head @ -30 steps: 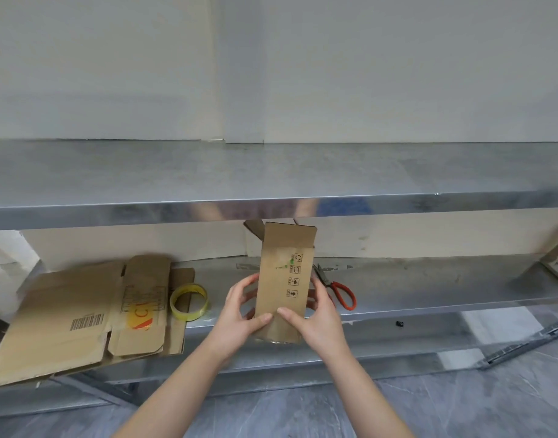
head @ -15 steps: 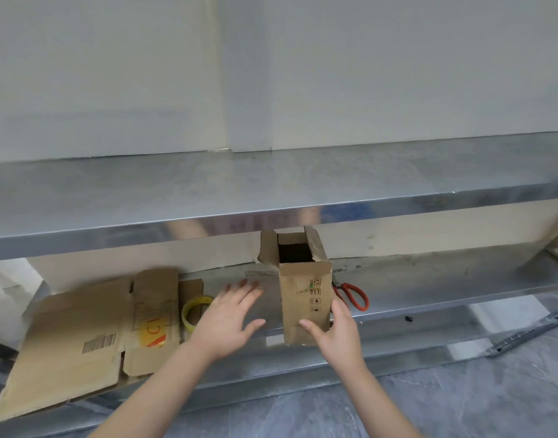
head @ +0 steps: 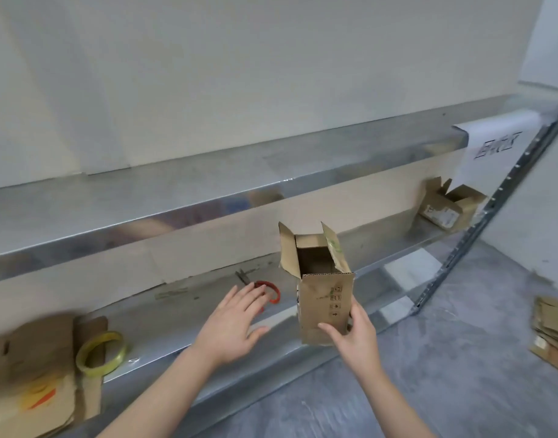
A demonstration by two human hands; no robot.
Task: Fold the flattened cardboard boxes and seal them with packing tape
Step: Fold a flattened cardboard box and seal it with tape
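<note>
Inspection, read left to right. At eight o'clock in my view, the flattened brown cardboard boxes (head: 34,374) lay stacked on the grey metal shelf (head: 176,314), blurred at the edge. Just beside them, at their three o'clock, sat the yellowish translucent roll of packing tape (head: 96,369), lying flat.

The left hand (head: 230,324) hovered over the shelf with its fingers straight and spread, gripping nothing. The red-handled steel scissors (head: 275,294) lay at its one o'clock, close to the fingertips.

At five o'clock of centre, the tall narrow brown cardboard box (head: 325,298) stood upright with its top flaps raised and unsealed. The right hand (head: 353,336) clasped its lower end, thumb across the printed face and fingers round the far side. I could not tell whether its base rested on the shelf edge, nor whether the base was taped.

Risks noted:
- A single low grip on a tall box invites tipping or a crushed wall.
- The tape lay well apart from the box, so the reach leaves it unsteadied.
- An untaped base could spring open.
</note>
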